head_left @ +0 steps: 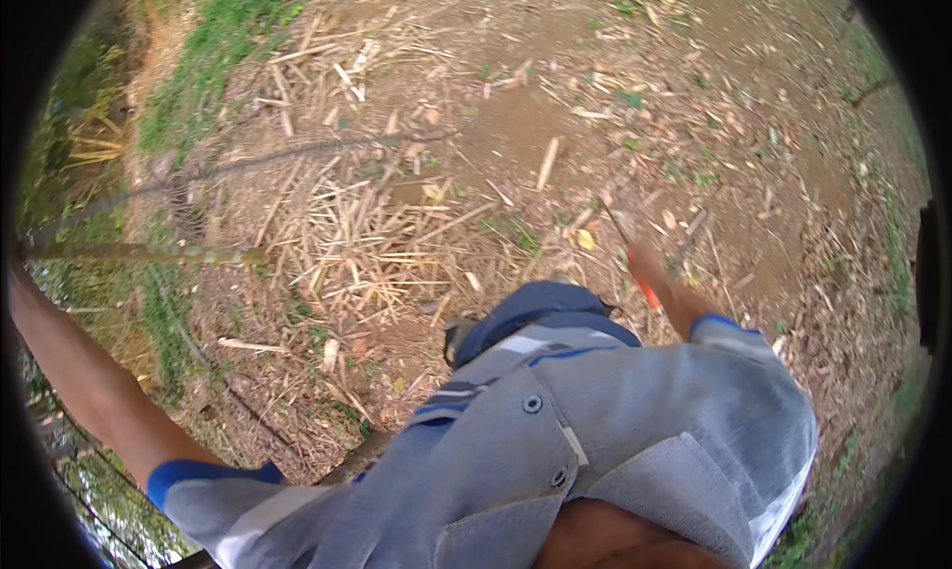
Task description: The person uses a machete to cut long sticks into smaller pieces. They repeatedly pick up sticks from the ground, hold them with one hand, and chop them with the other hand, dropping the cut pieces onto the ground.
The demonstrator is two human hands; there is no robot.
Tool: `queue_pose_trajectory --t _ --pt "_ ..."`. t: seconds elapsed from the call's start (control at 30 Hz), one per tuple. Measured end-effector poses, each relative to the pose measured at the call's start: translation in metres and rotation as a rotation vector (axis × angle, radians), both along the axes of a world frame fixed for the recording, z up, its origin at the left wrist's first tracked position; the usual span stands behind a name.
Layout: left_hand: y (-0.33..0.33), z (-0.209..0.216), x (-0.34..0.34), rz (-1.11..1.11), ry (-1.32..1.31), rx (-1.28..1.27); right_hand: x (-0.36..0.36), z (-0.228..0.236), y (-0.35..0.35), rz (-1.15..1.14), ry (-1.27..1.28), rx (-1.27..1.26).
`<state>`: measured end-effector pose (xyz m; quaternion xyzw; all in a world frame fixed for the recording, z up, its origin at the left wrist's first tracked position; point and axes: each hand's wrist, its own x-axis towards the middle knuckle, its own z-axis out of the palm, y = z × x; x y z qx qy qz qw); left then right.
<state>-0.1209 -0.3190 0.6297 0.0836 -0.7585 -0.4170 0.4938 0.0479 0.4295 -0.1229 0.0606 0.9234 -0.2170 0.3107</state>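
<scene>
My right hand (647,262) is closed around a tool with an orange handle (649,293) and a thin, dark blade (617,220); its exact kind is too blurred to tell. The blade points forward and slightly left, over the littered ground. My left forearm (94,381) stretches out to the left rim, where the fingers are cut off from sight. From beside that wrist a greenish-brown stick (149,255) runs to the right and ends above the ground. Whether my left hand grips it cannot be seen.
Pale split sticks and chips (362,227) lie heaped ahead on brown soil (521,123). A long, thin dark branch (297,153) crosses at the left. Green grass (223,58) grows at the far left, beside bushes (74,163). More chips and leaves litter the right side.
</scene>
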Motion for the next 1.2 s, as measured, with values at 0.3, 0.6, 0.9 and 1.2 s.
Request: queue_pose_trajectory --t 0.3,0.6,0.9,1.2 --pt "-0.090 0.007 0.098 -0.176 0.128 0.327 0.119 0.026 -0.047 -0.391 -0.227 -0.129" --pt "0.119 -0.206 0.099 0.157 0.589 0.361 -0.041 0.260 -0.165 0.010 0.528 -0.696" --pt "0.180 -0.201 0.109 0.029 0.671 0.405 -0.110 0.359 -0.263 0.080 0.744 -0.892" --pt "0.160 -0.211 0.115 0.016 0.577 0.374 -0.093 0.319 -0.273 0.085 0.461 -0.836"
